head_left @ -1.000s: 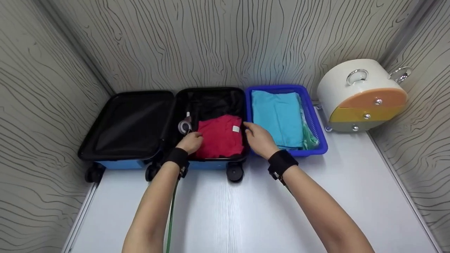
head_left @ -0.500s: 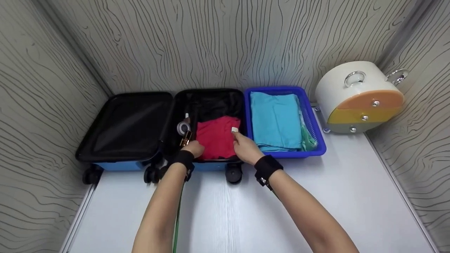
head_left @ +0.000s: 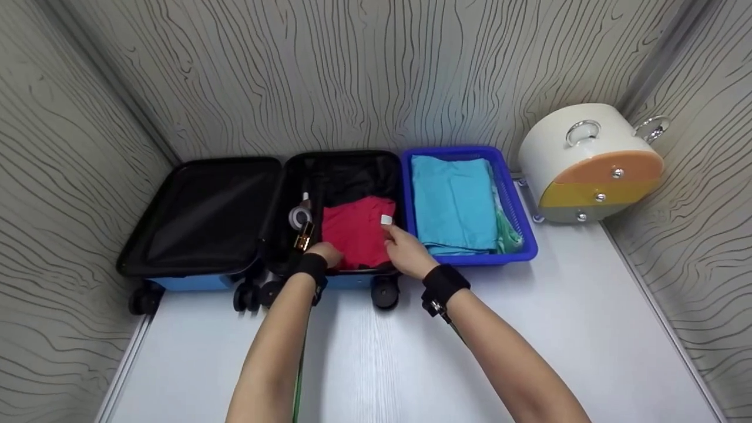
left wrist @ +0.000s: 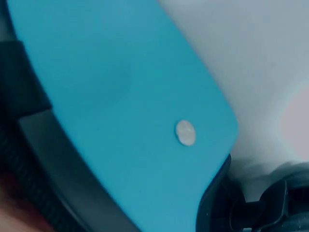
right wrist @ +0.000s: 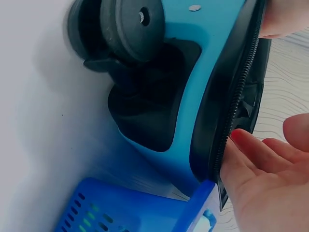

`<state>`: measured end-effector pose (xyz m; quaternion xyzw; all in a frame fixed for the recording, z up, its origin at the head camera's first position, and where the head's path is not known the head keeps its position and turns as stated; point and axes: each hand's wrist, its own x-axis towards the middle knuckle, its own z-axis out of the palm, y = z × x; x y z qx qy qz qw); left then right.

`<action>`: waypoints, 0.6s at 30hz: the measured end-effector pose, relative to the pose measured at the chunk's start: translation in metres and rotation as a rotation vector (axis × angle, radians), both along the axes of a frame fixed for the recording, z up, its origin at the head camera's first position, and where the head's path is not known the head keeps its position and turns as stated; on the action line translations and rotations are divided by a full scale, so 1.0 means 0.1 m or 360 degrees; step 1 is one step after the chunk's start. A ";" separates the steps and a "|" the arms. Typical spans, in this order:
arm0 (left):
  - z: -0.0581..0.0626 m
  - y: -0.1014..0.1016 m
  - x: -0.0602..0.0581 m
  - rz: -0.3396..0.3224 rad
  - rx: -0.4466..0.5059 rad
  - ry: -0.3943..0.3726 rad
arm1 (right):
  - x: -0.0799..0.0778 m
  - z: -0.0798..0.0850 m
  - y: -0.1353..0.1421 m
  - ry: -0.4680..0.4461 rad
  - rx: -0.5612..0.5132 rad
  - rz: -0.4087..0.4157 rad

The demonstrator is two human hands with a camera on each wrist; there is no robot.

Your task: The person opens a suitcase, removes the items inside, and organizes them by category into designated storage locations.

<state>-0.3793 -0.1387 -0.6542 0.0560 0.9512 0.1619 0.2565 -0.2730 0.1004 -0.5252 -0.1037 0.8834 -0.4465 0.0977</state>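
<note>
A folded red garment (head_left: 355, 232) with a white tag (head_left: 386, 219) lies in the right half of an open blue suitcase (head_left: 346, 282). My left hand (head_left: 326, 254) reaches over the suitcase's front rim at the garment's front left corner; its fingertips are hidden. At the garment's right edge, just below the tag, my right hand (head_left: 406, 252) dips inside the rim. In the right wrist view its fingers (right wrist: 253, 154) are extended and slightly bent, the thumb apart from them. The left wrist view mostly shows the suitcase's blue shell (left wrist: 125, 96).
A white round item (head_left: 299, 218) and a shiny gold-brown item (head_left: 304, 236) lie left of the garment. The suitcase's black other half (head_left: 205, 223) opens leftward. A blue basket (head_left: 530, 244) with folded turquoise cloth (head_left: 452, 202) adjoins the right side. Beyond stands a drawer box (head_left: 587, 158).
My right hand has moved left from the basket side onto the red garment's right edge. My left hand has shifted slightly down to its front corner, uncovering the gold-brown item.
</note>
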 end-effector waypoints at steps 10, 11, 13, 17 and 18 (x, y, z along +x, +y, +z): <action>1.20 0.10 0.67 0.0437 0.0503 -0.0093 | -0.02 -0.04 0.04 -0.0063 -0.0359 -0.0103; 1.20 0.09 0.67 0.0498 0.0584 -0.0124 | -0.02 -0.04 0.04 -0.0061 -0.0376 -0.0112; 1.22 0.08 0.66 0.0598 0.0712 -0.0202 | -0.02 -0.04 0.05 -0.0058 -0.0408 -0.0130; 1.12 0.12 0.55 0.0669 0.0640 -0.0265 | -0.02 -0.05 0.05 -0.0076 -0.0489 -0.0159; 1.04 0.12 0.48 0.0633 0.0552 -0.0236 | -0.01 -0.05 0.05 -0.0087 -0.0513 -0.0165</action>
